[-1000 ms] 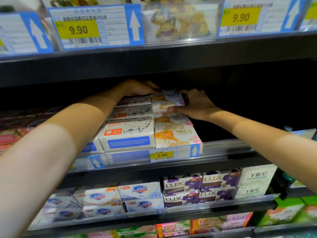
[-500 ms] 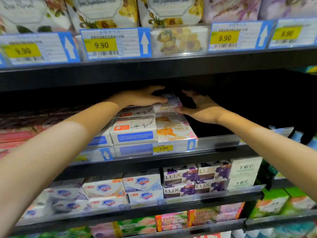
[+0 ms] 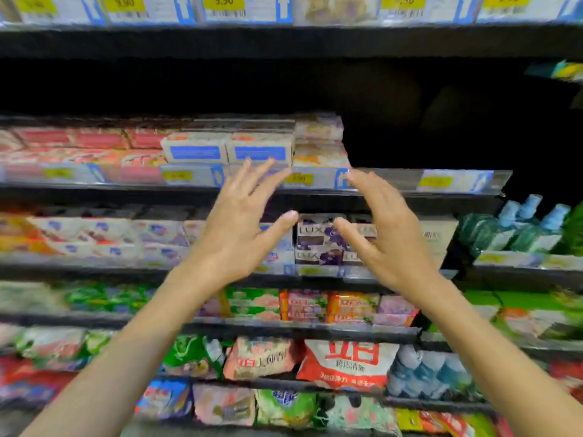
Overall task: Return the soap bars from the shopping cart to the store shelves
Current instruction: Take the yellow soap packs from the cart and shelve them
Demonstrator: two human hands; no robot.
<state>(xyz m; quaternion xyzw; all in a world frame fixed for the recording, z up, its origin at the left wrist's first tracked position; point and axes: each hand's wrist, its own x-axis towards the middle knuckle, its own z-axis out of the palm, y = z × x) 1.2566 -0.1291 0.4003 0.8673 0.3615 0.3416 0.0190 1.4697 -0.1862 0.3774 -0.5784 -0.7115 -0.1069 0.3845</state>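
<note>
A stack of pale floral soap bars (image 3: 318, 143) sits on the middle shelf (image 3: 394, 181), right of white soap boxes with blue labels (image 3: 260, 148). My left hand (image 3: 239, 225) and my right hand (image 3: 383, 228) hang in the air in front of the shelves, below and clear of that stack. Both hands are empty, fingers spread and slightly bent, palms facing each other. The shopping cart is out of view.
Purple LUX soap boxes (image 3: 318, 241) stand on the shelf below, between my hands. Red soap packs (image 3: 94, 149) fill the left of the middle shelf; its right part is dark. Green bottles (image 3: 517, 228) stand at right. Bagged goods (image 3: 344, 361) fill lower shelves.
Both hands have let go of the floral soap stack and pulled back out of the shelf, downward and toward me. The view has tilted down and is blurred by motion.
</note>
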